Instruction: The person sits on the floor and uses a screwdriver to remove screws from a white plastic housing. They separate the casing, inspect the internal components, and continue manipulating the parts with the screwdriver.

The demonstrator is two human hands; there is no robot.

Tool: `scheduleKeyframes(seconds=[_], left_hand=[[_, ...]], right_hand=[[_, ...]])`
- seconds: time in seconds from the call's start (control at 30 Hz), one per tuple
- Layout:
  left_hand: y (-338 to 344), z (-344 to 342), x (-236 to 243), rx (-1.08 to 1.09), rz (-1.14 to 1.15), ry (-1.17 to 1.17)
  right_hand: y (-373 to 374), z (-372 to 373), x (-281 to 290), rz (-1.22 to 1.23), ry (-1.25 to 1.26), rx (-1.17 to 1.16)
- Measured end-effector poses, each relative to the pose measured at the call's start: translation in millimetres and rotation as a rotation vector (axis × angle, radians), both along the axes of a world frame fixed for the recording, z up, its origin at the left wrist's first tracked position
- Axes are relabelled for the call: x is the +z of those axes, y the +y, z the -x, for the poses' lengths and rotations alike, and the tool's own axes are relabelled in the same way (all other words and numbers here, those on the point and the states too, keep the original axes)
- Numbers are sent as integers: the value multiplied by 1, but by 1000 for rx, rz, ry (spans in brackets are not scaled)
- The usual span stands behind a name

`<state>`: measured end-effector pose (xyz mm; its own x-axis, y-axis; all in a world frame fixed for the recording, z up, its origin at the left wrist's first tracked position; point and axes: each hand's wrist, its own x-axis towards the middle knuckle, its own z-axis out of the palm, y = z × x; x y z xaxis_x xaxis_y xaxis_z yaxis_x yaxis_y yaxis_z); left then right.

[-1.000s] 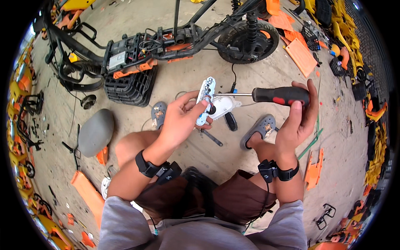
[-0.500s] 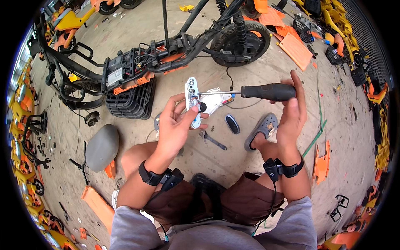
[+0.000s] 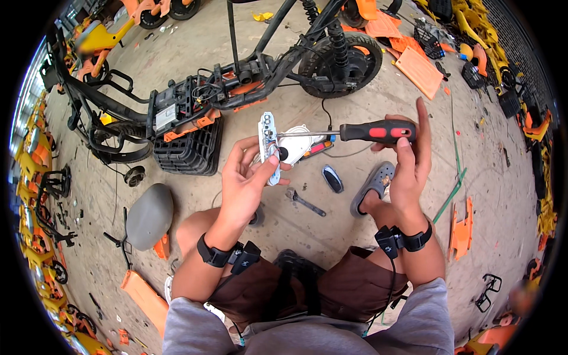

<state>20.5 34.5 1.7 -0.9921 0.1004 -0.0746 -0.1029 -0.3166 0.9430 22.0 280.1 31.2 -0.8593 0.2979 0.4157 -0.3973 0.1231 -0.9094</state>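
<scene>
Stained concrete floor [image 3: 491, 177] spreads under the whole scene, with yellow body panels [image 3: 479, 29] heaped along the rim at about two o'clock. From eleven to one o'clock stands a stripped motorbike frame [image 3: 281, 68], its thick-treaded wheel [image 3: 368, 68] near one o'clock and a black plastic crate [image 3: 188, 147] just below the frame at ten.

Before the seated person, the left hand [image 3: 244, 177] pinches a slim pale circuit panel [image 3: 267, 127] between thumb and fingers; the panel is held upright near the middle of the view, with small components and thin wires on it. Fingers of the right hand [image 3: 408, 163] grasp the black-and-red handle of a screwdriver [image 3: 378, 131], the index finger stretched clear toward twelve. Its shaft lies almost level, pointing to nine o'clock, and its tip ends at the panel; whether it touches cannot be told.

Just past the panel, toward its three o'clock, shows a white rounded housing [image 3: 294, 142]. From the panel, a dark oval piece [image 3: 332, 178] lies at four o'clock and a wrench [image 3: 307, 203] at five, both on the floor. Farther out, a grey seat [image 3: 149, 217] rests between eight and nine o'clock
</scene>
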Motion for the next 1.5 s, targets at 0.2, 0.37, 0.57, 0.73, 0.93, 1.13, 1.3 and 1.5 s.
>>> scheduleKeyframes(seconds=[0.2,0.37,0.57,0.73,0.93,1.13,1.3,1.5], left_hand=[[0,-3,-2,-27,-11,18],[-2,-2,-2,-42,-39,18],[-1,-2,-2,-65,-87,39],[-4,-1,0,-43,-70,34],[-4,-2,0,-22,-69,46],[-5,-2,1,-20,-60,44],[-6,1,-2,-37,-60,69],[-8,0,-3,-36,-51,66]], right_hand=[[2,1,2,70,-58,-16],[0,1,3,1,0,-22],[8,2,2,29,-90,12],[4,1,-3,-68,-54,-12],[9,4,-11,-93,-34,-13],[7,-3,-1,-175,-184,-32],[9,4,-11,-109,-2,-7],[0,-2,2,-20,-193,-23]])
